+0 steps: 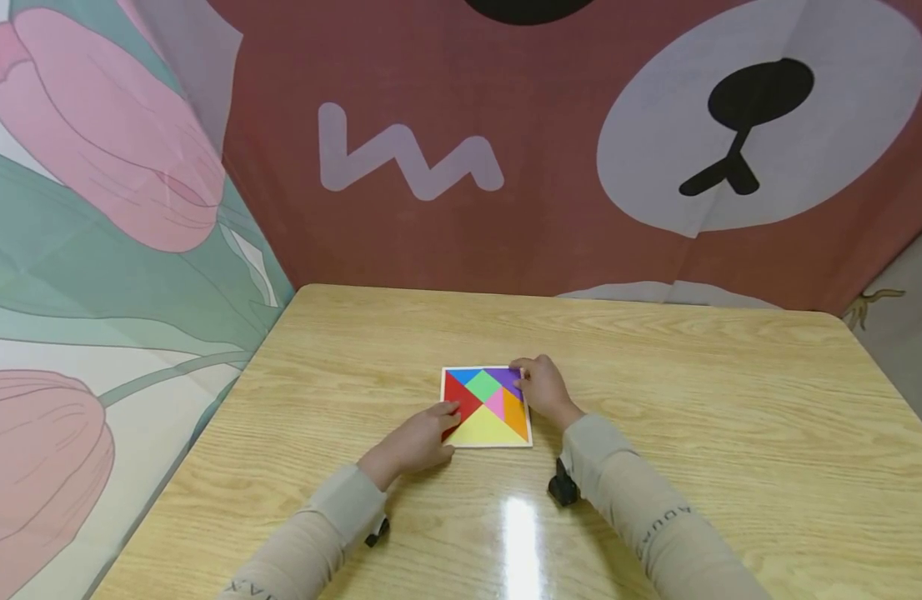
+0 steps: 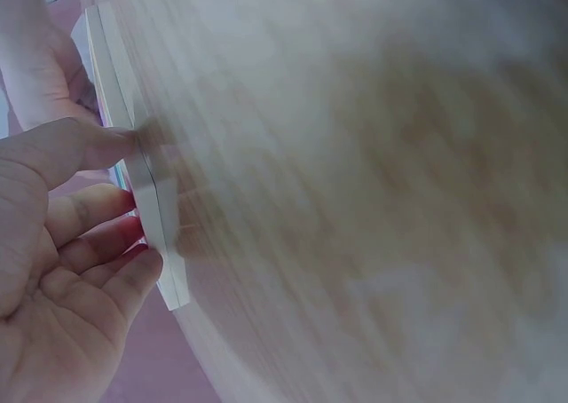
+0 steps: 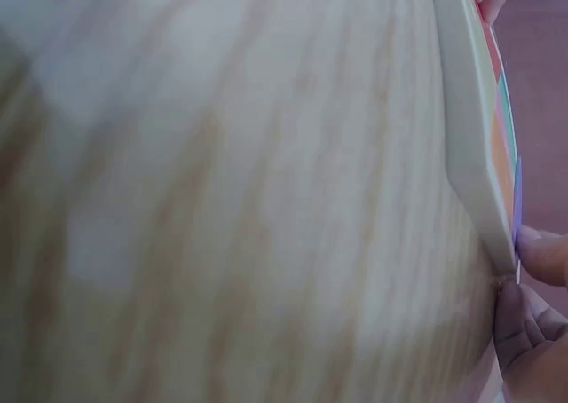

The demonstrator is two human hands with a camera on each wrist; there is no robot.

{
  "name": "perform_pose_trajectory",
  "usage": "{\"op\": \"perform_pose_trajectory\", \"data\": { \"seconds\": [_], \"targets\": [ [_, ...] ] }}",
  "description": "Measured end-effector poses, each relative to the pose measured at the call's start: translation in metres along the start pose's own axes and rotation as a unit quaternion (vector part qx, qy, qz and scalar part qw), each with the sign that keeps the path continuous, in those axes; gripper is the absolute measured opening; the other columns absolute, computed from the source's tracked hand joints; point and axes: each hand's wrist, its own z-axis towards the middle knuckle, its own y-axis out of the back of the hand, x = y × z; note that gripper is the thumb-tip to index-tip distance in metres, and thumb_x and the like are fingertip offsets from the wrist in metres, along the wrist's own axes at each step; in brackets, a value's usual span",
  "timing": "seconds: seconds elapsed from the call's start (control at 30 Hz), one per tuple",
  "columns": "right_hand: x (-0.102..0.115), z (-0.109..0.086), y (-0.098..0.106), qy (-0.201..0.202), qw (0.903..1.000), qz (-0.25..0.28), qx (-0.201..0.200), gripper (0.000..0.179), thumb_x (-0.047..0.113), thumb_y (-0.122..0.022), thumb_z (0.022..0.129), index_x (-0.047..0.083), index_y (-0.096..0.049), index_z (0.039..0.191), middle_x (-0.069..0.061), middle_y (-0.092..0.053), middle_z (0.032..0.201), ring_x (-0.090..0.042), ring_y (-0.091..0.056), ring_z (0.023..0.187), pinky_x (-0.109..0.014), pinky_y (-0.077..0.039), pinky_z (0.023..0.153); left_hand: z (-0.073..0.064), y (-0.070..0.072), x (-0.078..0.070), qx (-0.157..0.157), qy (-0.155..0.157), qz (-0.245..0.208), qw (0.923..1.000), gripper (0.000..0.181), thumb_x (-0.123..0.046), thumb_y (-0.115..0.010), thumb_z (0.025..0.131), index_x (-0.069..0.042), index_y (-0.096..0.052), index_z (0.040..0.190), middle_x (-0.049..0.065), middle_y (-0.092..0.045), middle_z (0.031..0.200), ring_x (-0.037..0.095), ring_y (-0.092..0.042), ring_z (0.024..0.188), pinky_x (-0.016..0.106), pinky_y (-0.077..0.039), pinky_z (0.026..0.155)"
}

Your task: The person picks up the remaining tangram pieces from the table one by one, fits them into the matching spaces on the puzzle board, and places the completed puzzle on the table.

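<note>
A square tangram puzzle with a pale tray (image 1: 498,447) lies on the wooden table, its coloured pieces filling the square. At its near left corner my left hand (image 1: 416,439) grips the tray, fingertips over the red triangle (image 1: 467,398) and thumb against the near edge. My right hand (image 1: 548,390) is at the far right corner and pinches the purple triangle (image 1: 502,376) there. In the right wrist view the purple piece (image 3: 518,194) stands slightly proud of the tray's face. Green, blue, pink, orange and yellow pieces lie flat in the tray.
The wood-grain table (image 1: 694,400) stretches out on both sides of the puzzle. A brown cloth with a cartoon face (image 1: 461,233) hangs behind it, and a tulip-patterned cloth (image 1: 116,275) hangs at the left. Small black devices (image 1: 563,486) are worn under the wrists.
</note>
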Motion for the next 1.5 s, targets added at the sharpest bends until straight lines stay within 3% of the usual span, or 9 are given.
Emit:
{"op": "perform_pose_trajectory", "data": {
  "seconds": [0.13,0.27,0.5,0.63,0.77,0.83,0.97,1.07,1.5],
  "targets": [
    [0.002,-0.002,-0.001,0.07,0.9953,-0.067,0.004,0.028,-0.002,-0.056,0.079,0.003,-0.062,0.106,-0.015,-0.048,0.094,-0.025,-0.047,0.083,-0.034,-0.044,0.073,0.0,0.0,0.001,0.0,-0.002,0.0,1.0,0.049,-0.014,-0.061,0.075,0.006,-0.049,0.118,0.017,-0.041,0.127,0.027,-0.037,0.117,0.034,-0.032,0.095],
    [0.006,-0.004,0.0,0.127,0.9808,-0.146,0.019,0.029,-0.004,-0.052,0.08,0.003,-0.062,0.107,-0.017,-0.053,0.11,-0.028,-0.05,0.099,-0.039,-0.039,0.087,0.0,0.002,0.002,0.003,-0.002,0.0,1.0,0.049,-0.014,-0.061,0.075,0.006,-0.049,0.118,0.017,-0.041,0.127,0.027,-0.037,0.117,0.034,-0.032,0.095],
    [0.016,-0.007,0.003,0.128,0.9602,-0.236,0.077,0.036,-0.006,-0.046,0.082,0.004,-0.057,0.114,-0.014,-0.053,0.116,-0.029,-0.049,0.103,-0.039,-0.037,0.088,0.0,0.003,0.004,0.014,0.012,-0.005,0.9998,0.049,-0.013,-0.058,0.076,0.005,-0.047,0.12,0.016,-0.04,0.128,0.027,-0.036,0.118,0.035,-0.031,0.095],
    [0.019,-0.011,0.004,0.135,0.9469,-0.276,0.095,0.035,-0.004,-0.045,0.083,0.002,-0.054,0.116,-0.015,-0.05,0.119,-0.031,-0.048,0.096,-0.037,-0.041,0.079,0.0,0.003,0.004,0.019,0.014,-0.002,0.9997,0.048,-0.013,-0.057,0.077,0.005,-0.047,0.121,0.015,-0.039,0.129,0.027,-0.036,0.118,0.036,-0.032,0.095],
    [0.019,-0.012,0.003,0.154,0.9347,-0.305,0.096,0.034,0.001,-0.044,0.084,0.0,-0.053,0.116,-0.014,-0.05,0.119,-0.028,-0.047,0.105,-0.034,-0.036,0.08,0.001,0.003,0.005,0.018,0.011,0.0,0.9998,0.048,-0.012,-0.056,0.077,0.005,-0.047,0.121,0.016,-0.039,0.129,0.027,-0.036,0.118,0.036,-0.032,0.095],
    [0.017,-0.011,0.004,0.15,0.9397,-0.292,0.096,0.033,0.005,-0.046,0.085,-0.001,-0.052,0.117,-0.015,-0.049,0.12,-0.026,-0.045,0.109,-0.035,-0.033,0.082,0.002,0.004,0.006,0.016,0.009,0.002,0.9998,0.048,-0.012,-0.056,0.077,0.005,-0.047,0.12,0.016,-0.039,0.129,0.027,-0.036,0.118,0.036,-0.032,0.095],
    [0.014,-0.011,0.007,0.114,0.9641,-0.213,0.111,0.039,0.013,-0.051,0.085,-0.006,-0.048,0.119,-0.021,-0.044,0.123,-0.033,-0.04,0.112,-0.038,-0.031,0.088,0.003,0.005,0.007,0.014,0.008,0.0,0.9999,0.048,-0.013,-0.056,0.077,0.006,-0.047,0.119,0.016,-0.039,0.129,0.028,-0.035,0.118,0.036,-0.031,0.096],
    [0.011,-0.015,0.011,0.089,0.9724,-0.172,0.13,0.043,0.017,-0.051,0.085,-0.009,-0.046,0.119,-0.024,-0.042,0.123,-0.036,-0.037,0.112,-0.042,-0.029,0.092,0.004,0.006,0.007,0.014,0.006,-0.003,0.9999,0.048,-0.014,-0.057,0.077,0.007,-0.047,0.119,0.017,-0.039,0.128,0.029,-0.036,0.118,0.036,-0.031,0.096],
    [0.001,-0.048,0.03,0.098,0.9766,-0.133,0.138,0.03,0.02,-0.055,0.082,-0.005,-0.055,0.1,-0.016,-0.056,0.094,-0.03,-0.049,0.09,-0.041,-0.034,0.086,0.005,0.016,-0.003,0.087,0.025,-0.005,0.9959,0.056,-0.033,-0.055,0.082,0.002,-0.043,0.124,0.019,-0.031,0.133,0.036,-0.021,0.124,0.043,-0.021,0.1]
  ]
}}
